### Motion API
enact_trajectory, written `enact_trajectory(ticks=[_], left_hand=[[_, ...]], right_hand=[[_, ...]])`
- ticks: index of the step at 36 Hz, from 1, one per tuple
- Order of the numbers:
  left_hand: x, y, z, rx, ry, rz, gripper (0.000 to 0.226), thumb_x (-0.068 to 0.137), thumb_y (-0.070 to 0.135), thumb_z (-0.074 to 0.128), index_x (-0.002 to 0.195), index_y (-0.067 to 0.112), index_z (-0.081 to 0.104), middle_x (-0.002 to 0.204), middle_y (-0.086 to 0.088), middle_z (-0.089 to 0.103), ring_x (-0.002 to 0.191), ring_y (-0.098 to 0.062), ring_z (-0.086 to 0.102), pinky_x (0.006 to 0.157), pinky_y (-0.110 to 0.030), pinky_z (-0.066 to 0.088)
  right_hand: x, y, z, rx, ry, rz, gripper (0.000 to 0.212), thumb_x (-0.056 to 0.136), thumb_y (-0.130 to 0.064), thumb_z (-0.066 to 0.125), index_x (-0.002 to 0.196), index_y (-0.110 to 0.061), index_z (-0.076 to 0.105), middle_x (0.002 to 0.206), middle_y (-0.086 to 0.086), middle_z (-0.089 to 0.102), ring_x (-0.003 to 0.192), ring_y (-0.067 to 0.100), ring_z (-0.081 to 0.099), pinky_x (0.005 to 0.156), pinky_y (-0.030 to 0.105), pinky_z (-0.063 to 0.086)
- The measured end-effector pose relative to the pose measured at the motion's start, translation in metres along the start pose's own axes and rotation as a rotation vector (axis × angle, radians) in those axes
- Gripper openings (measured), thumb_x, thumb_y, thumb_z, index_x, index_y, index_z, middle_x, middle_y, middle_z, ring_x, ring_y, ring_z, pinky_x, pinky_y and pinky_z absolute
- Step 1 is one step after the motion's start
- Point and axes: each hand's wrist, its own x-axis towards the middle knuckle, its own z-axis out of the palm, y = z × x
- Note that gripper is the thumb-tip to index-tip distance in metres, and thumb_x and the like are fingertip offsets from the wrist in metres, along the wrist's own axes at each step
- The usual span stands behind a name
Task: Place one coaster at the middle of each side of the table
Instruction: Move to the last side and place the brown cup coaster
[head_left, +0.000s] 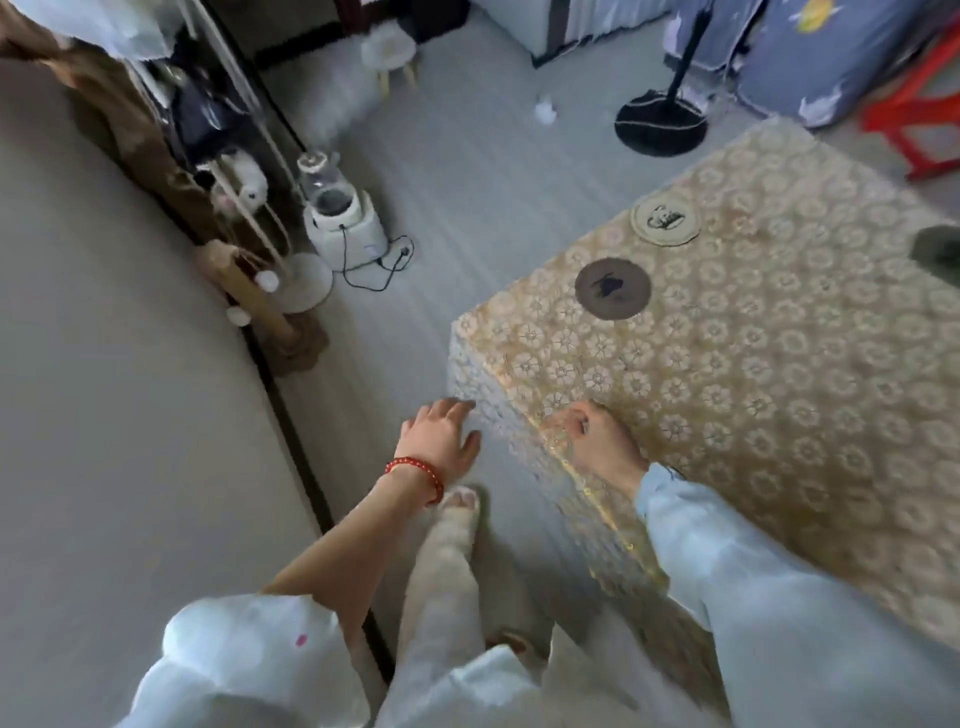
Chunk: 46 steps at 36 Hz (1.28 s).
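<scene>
A table (769, 384) covered in a gold floral cloth fills the right side. A dark round coaster (612, 289) lies near its left edge. A cream round coaster (666, 220) with a dark picture lies just behind it along the same edge. A third dark coaster (937, 249) shows partly at the right frame edge. My left hand (440, 434), with a red bead bracelet, hangs with fingers spread beside the table's near corner, holding nothing. My right hand (592, 431) rests on the table's near edge with fingers curled; nothing shows in it.
Grey floor lies to the left of the table. A white appliance (343, 218) with a black cord stands on the floor, next to a cat scratching post (260, 296). A black fan base (661, 122) and a red stool (914, 109) stand beyond the table. My foot (460, 506) is below my left hand.
</scene>
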Motion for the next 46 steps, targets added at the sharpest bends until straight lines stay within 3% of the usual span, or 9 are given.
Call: enact_trajectory(ticks=[8,13,19,26,29,32,39,42,46], left_hand=[[0.139,0.018,0.013,0.117,-0.213,0.239,0.054,0.089,0.036,0.043,0.139,0.027,0.023,0.152,-0.006,0.016,0.138,-0.029,0.016,0.111,-0.051,0.021],[0.212,0.022,0.024,0.222,-0.275,0.329,0.070,0.086,0.046,0.045,0.141,0.033,0.004,0.155,-0.004,-0.006,0.141,-0.029,-0.006,0.114,-0.055,0.006],[0.265,0.025,0.044,0.327,-0.248,0.474,0.093,0.073,0.066,0.049,0.136,0.042,-0.014,0.153,-0.003,-0.017,0.139,-0.031,-0.015,0.107,-0.063,-0.006],[0.275,0.023,0.050,0.369,-0.302,0.509,0.098,0.070,0.073,0.042,0.138,0.036,-0.016,0.152,-0.007,-0.022,0.138,-0.032,-0.019,0.109,-0.065,-0.001],[0.275,0.025,0.048,0.382,-0.311,0.505,0.099,0.070,0.072,0.045,0.138,0.035,-0.016,0.152,-0.007,-0.022,0.138,-0.032,-0.018,0.110,-0.064,0.000],[0.274,0.029,0.045,0.407,-0.316,0.496,0.100,0.071,0.070,0.047,0.139,0.032,-0.016,0.152,-0.008,-0.021,0.139,-0.033,-0.017,0.110,-0.064,0.001],[0.263,0.049,0.047,0.398,-0.300,0.491,0.084,0.083,0.050,0.049,0.142,0.026,-0.007,0.153,-0.011,-0.015,0.139,-0.034,-0.014,0.108,-0.062,-0.001],[0.248,0.063,0.052,0.368,-0.307,0.524,0.076,0.086,0.040,0.049,0.142,0.026,0.000,0.153,-0.015,-0.012,0.140,-0.034,-0.012,0.110,-0.061,0.000],[0.219,0.079,0.065,0.364,-0.340,0.581,0.077,0.085,0.036,0.053,0.142,0.025,0.002,0.153,-0.014,-0.010,0.140,-0.033,-0.011,0.111,-0.059,0.001]], right_hand=[[0.107,0.008,-0.021,0.237,0.348,0.341,0.016,0.086,0.000,0.044,0.091,-0.001,0.059,0.090,0.019,0.064,0.084,0.027,0.057,0.071,0.033,0.046],[0.173,0.010,-0.032,0.321,0.506,0.490,0.017,0.090,-0.007,0.043,0.093,0.005,0.053,0.076,0.021,0.058,0.075,0.029,0.053,0.072,0.045,0.052],[0.226,0.016,-0.034,0.126,0.376,0.759,0.080,0.084,-0.040,0.057,0.133,0.010,0.018,0.137,0.029,0.033,0.123,0.043,0.038,0.095,0.049,0.042],[0.244,0.004,-0.031,0.052,0.413,0.932,0.086,0.077,-0.036,0.067,0.132,0.008,0.016,0.139,0.023,0.031,0.129,0.035,0.031,0.101,0.044,0.037],[0.242,0.005,-0.033,0.258,0.558,0.883,0.054,0.082,-0.010,0.058,0.124,0.002,0.026,0.127,0.023,0.045,0.118,0.038,0.045,0.092,0.049,0.045],[0.229,0.007,-0.036,0.496,0.679,0.689,0.032,0.078,0.009,0.040,0.103,-0.008,0.032,0.098,0.020,0.056,0.090,0.039,0.057,0.067,0.039,0.047],[0.168,0.027,-0.045,0.600,0.859,0.457,0.033,0.081,0.010,0.036,0.108,-0.009,0.040,0.089,-0.002,0.050,0.084,0.025,0.053,0.060,0.037,0.047],[0.124,0.044,-0.046,0.633,0.882,0.447,0.031,0.082,0.011,0.035,0.102,-0.011,0.046,0.093,0.002,0.050,0.086,0.020,0.051,0.061,0.034,0.048],[0.060,0.072,-0.044,0.681,0.888,0.475,0.030,0.083,0.011,0.038,0.096,-0.010,0.054,0.090,-0.002,0.055,0.080,0.002,0.052,0.060,0.016,0.048]])
